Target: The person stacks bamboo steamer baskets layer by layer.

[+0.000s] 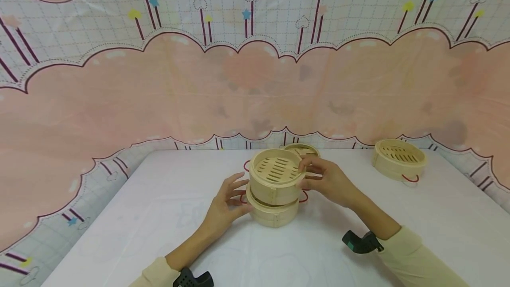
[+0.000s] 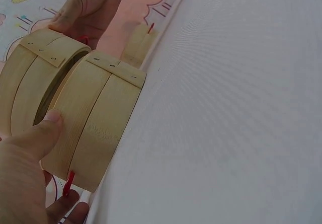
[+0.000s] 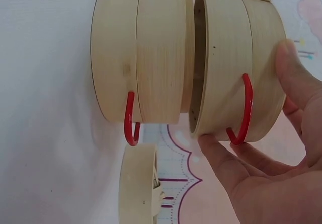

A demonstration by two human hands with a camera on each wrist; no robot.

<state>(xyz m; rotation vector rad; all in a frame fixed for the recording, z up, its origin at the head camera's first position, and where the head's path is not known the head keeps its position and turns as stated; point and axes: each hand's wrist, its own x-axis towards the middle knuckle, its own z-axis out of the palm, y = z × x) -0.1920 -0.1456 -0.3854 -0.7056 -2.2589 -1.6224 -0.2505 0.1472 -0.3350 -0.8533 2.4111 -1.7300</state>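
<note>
Two round bamboo steamer baskets stand one above the other in the middle of the white table. My right hand [image 1: 332, 184] grips the upper steamer basket [image 3: 234, 58] by its side, thumb at the slotted face and fingers near its red handle [image 3: 247, 108]. That basket is slightly tilted, with a narrow dark gap over the lower steamer basket [image 2: 103, 118]. My left hand [image 1: 226, 209] holds the lower basket, which rests on the table. Its thumb presses the side wall, and its fingers are around by the red loop handle [image 2: 69, 182].
Another steamer basket [image 1: 399, 163] with red handles stands at the back right of the table [image 1: 159, 234]. Just behind the stack is a low round bamboo piece [image 1: 303, 148], partly hidden. A printed cloth [image 1: 239, 87] hangs behind the table.
</note>
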